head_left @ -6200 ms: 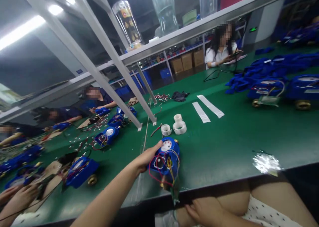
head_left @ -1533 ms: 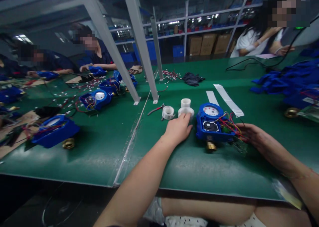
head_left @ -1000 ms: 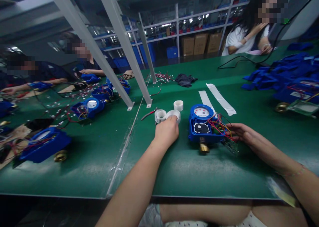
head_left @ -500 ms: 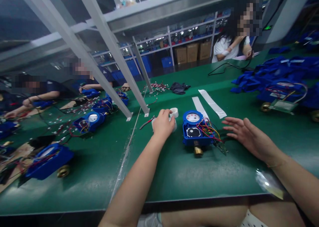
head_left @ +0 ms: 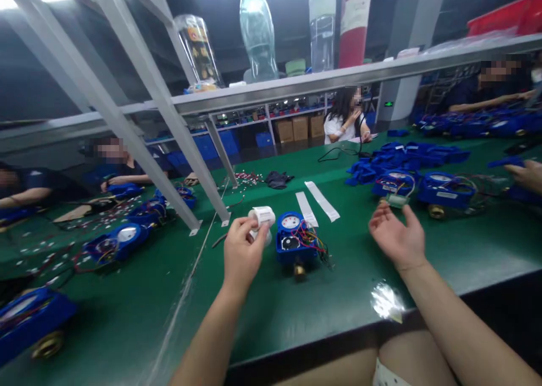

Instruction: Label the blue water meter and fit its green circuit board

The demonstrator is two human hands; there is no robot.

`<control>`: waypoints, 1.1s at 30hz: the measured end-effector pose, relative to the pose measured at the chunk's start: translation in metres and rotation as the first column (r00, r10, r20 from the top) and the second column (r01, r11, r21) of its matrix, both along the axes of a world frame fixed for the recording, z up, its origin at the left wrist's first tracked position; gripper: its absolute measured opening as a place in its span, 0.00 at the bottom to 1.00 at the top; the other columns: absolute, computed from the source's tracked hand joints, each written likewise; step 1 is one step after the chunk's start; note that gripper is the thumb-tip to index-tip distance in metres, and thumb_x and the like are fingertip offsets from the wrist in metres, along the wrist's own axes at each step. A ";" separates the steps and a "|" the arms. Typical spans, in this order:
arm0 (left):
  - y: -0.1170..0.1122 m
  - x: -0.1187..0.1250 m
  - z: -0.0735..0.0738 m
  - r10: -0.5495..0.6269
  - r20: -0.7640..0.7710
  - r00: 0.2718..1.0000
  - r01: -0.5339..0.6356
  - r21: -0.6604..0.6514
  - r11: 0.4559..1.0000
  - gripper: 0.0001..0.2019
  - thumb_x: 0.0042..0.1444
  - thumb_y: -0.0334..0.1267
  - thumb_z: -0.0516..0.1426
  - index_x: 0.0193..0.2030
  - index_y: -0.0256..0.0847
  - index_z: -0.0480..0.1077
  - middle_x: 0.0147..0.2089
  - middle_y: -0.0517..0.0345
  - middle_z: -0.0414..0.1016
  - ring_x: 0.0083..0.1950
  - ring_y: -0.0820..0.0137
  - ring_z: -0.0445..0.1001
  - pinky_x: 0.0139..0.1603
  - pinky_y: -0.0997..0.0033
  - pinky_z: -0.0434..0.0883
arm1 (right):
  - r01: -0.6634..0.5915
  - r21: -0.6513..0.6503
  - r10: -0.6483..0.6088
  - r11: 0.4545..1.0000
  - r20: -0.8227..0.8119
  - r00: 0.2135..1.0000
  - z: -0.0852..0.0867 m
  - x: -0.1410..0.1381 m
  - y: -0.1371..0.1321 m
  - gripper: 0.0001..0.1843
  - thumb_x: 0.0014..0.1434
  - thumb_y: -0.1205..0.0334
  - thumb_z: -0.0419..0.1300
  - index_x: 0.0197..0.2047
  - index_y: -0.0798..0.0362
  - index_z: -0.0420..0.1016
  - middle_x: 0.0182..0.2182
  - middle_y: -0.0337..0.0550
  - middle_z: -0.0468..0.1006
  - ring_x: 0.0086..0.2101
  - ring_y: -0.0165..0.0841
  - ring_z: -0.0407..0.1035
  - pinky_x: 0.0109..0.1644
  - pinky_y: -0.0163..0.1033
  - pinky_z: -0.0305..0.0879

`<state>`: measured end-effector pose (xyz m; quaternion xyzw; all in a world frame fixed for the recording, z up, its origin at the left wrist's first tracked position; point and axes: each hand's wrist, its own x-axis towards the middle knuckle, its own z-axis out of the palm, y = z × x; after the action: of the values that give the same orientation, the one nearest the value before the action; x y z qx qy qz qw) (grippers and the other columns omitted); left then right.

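A white roll of labels [head_left: 262, 215] is pinched in the fingers of the left hand [head_left: 243, 253] and held up just above the green surface [head_left: 330, 295]. The right hand [head_left: 398, 236] is spread, empty, and held in the air. A blue meter [head_left: 295, 242] with colored wires is set on the surface between the two hands. It looks like a label is about to be peeled; the free hand would be needed at the roll. Two white paper strips [head_left: 315, 204] are laid behind the meter. More blue meters [head_left: 423, 185] are lined up well apart. Nothing is seen in the way.
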<state>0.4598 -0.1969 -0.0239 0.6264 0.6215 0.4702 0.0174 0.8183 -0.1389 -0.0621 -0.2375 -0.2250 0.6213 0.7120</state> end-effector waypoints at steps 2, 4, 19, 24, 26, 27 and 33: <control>-0.055 0.014 -0.014 -0.175 0.412 0.894 0.174 0.041 0.984 0.15 0.64 0.51 0.62 0.46 0.41 0.80 0.44 0.55 0.78 0.27 0.77 0.66 0.28 0.77 0.64 | 0.043 0.023 -0.042 0.999 -0.019 0.999 0.008 0.001 -0.017 0.26 0.74 0.42 0.42 0.40 0.47 0.75 0.35 0.41 0.75 0.34 0.26 0.72 0.37 0.28 0.72; -0.099 0.034 -0.032 -0.200 0.723 0.661 0.348 -0.059 0.936 0.17 0.64 0.51 0.62 0.49 0.41 0.79 0.32 0.60 0.75 0.20 0.82 0.56 0.19 0.80 0.54 | -0.049 0.075 0.032 0.996 0.211 0.977 0.012 -0.015 -0.045 0.23 0.73 0.43 0.48 0.43 0.47 0.77 0.37 0.45 0.75 0.35 0.29 0.72 0.36 0.32 0.71; -0.156 0.080 -0.068 -0.094 0.903 0.419 0.666 -0.235 0.708 0.20 0.67 0.52 0.60 0.53 0.37 0.75 0.19 0.66 0.70 0.11 0.84 0.59 0.12 0.89 0.49 | -0.095 0.201 -0.163 0.975 0.937 0.308 -0.020 -0.089 -0.211 0.06 0.65 0.57 0.66 0.43 0.48 0.82 0.48 0.45 0.73 0.33 0.28 0.70 0.28 0.32 0.68; -0.156 0.087 -0.070 -0.037 0.921 0.387 0.641 -0.240 0.729 0.18 0.67 0.51 0.61 0.52 0.38 0.76 0.28 0.61 0.77 0.13 0.86 0.62 0.13 0.89 0.53 | -0.058 0.116 -0.079 0.992 0.897 0.436 -0.026 -0.092 -0.211 0.05 0.62 0.57 0.68 0.38 0.49 0.82 0.42 0.43 0.75 0.28 0.26 0.68 0.26 0.32 0.66; -0.156 0.089 -0.071 -0.006 0.934 0.358 0.621 -0.234 0.748 0.18 0.66 0.51 0.62 0.52 0.38 0.75 0.32 0.59 0.79 0.15 0.85 0.66 0.13 0.89 0.55 | -0.068 0.035 0.001 0.997 0.880 0.474 -0.027 -0.093 -0.211 0.07 0.62 0.56 0.68 0.38 0.50 0.83 0.39 0.43 0.79 0.27 0.27 0.69 0.25 0.32 0.66; -0.155 0.091 -0.072 0.006 0.936 0.352 0.608 -0.233 0.759 0.19 0.65 0.51 0.62 0.52 0.37 0.75 0.34 0.57 0.80 0.17 0.83 0.70 0.14 0.89 0.57 | -0.078 -0.002 0.040 0.997 0.874 0.485 -0.028 -0.094 -0.210 0.07 0.62 0.56 0.68 0.39 0.50 0.83 0.37 0.42 0.80 0.27 0.27 0.70 0.25 0.31 0.67; -0.152 0.100 -0.075 0.039 0.932 0.361 0.563 -0.251 0.787 0.22 0.63 0.53 0.63 0.53 0.36 0.74 0.42 0.50 0.82 0.27 0.74 0.81 0.18 0.87 0.67 | -0.135 -0.127 0.184 0.983 0.778 0.600 -0.035 -0.090 -0.207 0.12 0.63 0.52 0.68 0.43 0.52 0.81 0.32 0.42 0.84 0.31 0.32 0.79 0.34 0.32 0.76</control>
<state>0.5596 -0.3487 -0.0989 0.3328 0.4987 0.5265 0.6027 0.7278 -0.3463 -0.0966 -0.4841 -0.5170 0.5213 0.4761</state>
